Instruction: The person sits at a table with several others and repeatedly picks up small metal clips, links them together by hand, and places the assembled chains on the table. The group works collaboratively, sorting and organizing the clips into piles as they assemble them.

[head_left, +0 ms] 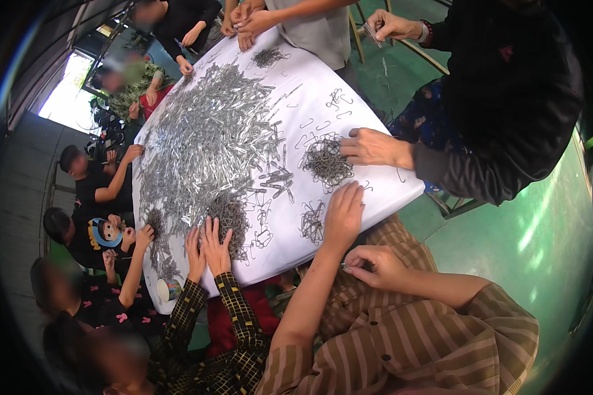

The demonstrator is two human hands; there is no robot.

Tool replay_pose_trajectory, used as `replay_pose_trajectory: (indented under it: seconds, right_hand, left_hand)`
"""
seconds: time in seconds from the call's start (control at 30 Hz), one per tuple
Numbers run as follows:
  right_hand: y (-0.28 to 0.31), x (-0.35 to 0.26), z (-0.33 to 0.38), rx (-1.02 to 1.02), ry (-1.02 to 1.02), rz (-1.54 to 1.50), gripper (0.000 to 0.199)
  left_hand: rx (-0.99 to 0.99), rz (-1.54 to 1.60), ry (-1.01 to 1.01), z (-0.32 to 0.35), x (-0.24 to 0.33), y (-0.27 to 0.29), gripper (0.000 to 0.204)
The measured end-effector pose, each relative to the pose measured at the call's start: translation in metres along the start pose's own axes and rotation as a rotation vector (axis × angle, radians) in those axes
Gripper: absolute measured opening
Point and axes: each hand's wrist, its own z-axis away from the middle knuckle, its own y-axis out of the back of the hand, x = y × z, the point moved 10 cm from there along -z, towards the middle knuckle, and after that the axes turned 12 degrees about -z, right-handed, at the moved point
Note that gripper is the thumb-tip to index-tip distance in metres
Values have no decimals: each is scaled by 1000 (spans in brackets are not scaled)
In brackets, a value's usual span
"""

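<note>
Here the left hand (344, 212), its grip hidden, lies nearer the wire pile (324, 164) just beyond, the right hand (381, 268) pinching a small metal piece (344, 265).

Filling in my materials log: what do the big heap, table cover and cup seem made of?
Big heap: likely shiny metal; silvery glints. Table cover: fabric or plastic, unclear; flat white, little sheen. Cup: perhaps paper; patterned wall, finish unclear.

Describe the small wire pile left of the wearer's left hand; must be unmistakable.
On the white-covered table, go to its near edge and find the wearer's left hand. Just left of it lies the small wire pile. It is smaller and looser than the dense dark pile beyond it.
</note>
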Motion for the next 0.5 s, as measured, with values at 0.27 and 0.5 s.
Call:
replay_pose_trajectory:
  seconds: [0.27, 0.5]
  right_hand:
    - [0, -5, 1, -8, 26, 36, 10]
    - [-2, -2, -1, -16, -19, 14, 9]
  left_hand:
    - [39, 1, -72, 16, 13, -2, 28]
    - [91, -90, 107, 58, -28, 28, 23]
